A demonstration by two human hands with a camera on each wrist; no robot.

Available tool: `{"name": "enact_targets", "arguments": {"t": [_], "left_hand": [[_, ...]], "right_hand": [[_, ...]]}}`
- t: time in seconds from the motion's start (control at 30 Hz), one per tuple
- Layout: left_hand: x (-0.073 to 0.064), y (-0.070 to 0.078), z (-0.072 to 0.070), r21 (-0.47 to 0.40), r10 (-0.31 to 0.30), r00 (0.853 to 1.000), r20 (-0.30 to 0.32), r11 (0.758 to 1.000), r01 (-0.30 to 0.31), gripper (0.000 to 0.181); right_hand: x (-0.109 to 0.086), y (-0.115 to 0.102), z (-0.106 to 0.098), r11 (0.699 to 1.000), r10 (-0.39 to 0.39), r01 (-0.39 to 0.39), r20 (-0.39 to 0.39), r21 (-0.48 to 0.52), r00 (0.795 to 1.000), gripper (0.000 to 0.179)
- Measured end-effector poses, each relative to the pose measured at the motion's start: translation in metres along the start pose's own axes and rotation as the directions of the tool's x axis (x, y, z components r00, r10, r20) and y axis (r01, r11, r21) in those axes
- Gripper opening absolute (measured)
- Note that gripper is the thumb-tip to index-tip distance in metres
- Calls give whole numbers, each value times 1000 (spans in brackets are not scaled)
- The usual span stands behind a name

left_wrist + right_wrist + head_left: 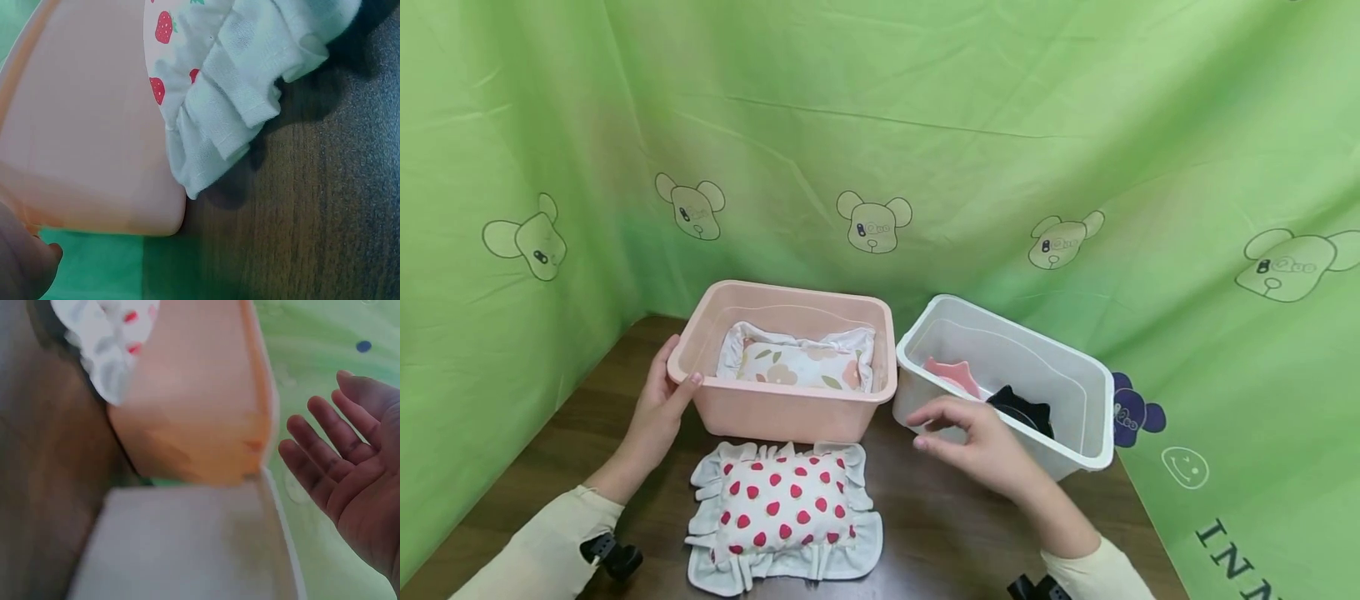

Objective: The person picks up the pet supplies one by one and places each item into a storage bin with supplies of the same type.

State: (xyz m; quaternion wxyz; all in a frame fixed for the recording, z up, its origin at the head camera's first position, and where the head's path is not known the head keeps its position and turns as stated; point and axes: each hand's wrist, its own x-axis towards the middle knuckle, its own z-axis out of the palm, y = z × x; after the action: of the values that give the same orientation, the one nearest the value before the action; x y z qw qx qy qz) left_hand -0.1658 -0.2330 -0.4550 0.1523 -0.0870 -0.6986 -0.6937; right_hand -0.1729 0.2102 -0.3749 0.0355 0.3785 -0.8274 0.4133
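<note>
"Where is everything?"

"Take the strawberry cushion (782, 508) as the clock's centre, person at six. It lies flat on the surface (925, 533); the pink tub (782, 417) stands at twelve, with a floral cushion (805, 362) inside, and the white tub (1075, 392) at two."

"How would they handle?"

"Both cushions look light, soft and hardly fragile. I'd pinch the padded middle, since the ruffles would probably just fold. The pink tub seems to be stiff, smooth plastic, best taken by its rim."

"And the hands?"

"The left hand (658, 408) reaches in from seven. Its grip is closed on the pink tub's near-left corner, thumb at the front rim, fingers round the end. The right hand (977, 442) slants in from five towards ten, before the white tub's near wall, its grip loosely open and bare, fingers slightly bent."

"What's in the white tub?"

"A pink piece (957, 375) towards nine and a black piece (1022, 408) near five; the wall partly hides both, so I can't fairly say what they are."
</note>
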Motion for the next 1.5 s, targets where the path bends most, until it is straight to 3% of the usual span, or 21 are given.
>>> {"name": "enact_targets", "arguments": {"t": [0.3, 0.6, 0.7, 0.87, 0.97, 1.1, 1.23, 1.33, 1.5], "left_hand": [[-1, -1, 0, -2, 11, 1000, -10, 1000, -11, 72], [0, 0, 1, 1, 20, 1000, -23, 1000, -20, 72], [0, -1, 1, -9, 18, 999, -30, 1000, -18, 71], [-1, -1, 3, 1, 10, 999, -48, 1000, -10, 71], [1, -1, 3, 8, 16, 998, -55, 1000, -16, 70], [4, -2, 2, -2, 26, 998, -51, 1000, -26, 69], [5, -3, 2, -16, 28, 998, -48, 999, -29, 70], [5, -4, 2, -28, 26, 998, -52, 999, -28, 69], [4, -4, 2, -40, 21, 998, -56, 999, -24, 69]], "right_hand": [[-17, 23, 58, 998, 36, -43, 148, 43, 988, 26], [-23, 36, 93, 979, 151, -186, 322, 80, 934, 35], [-23, 36, 102, 979, 180, -202, 353, 25, 918, 44], [-20, 30, 115, 969, 225, -161, 394, -188, 891, 58], [-17, 25, 121, 950, 225, -116, 380, -290, 897, 53], [-14, 24, 128, 942, 209, -114, 283, -317, 936, 32], [-14, 27, 133, 964, 229, -196, 192, -178, 954, 14], [-16, 29, 134, 968, 250, -244, 161, -60, 955, 12], [-18, 26, 132, 963, 261, -265, 85, 40, 962, 10]]}}
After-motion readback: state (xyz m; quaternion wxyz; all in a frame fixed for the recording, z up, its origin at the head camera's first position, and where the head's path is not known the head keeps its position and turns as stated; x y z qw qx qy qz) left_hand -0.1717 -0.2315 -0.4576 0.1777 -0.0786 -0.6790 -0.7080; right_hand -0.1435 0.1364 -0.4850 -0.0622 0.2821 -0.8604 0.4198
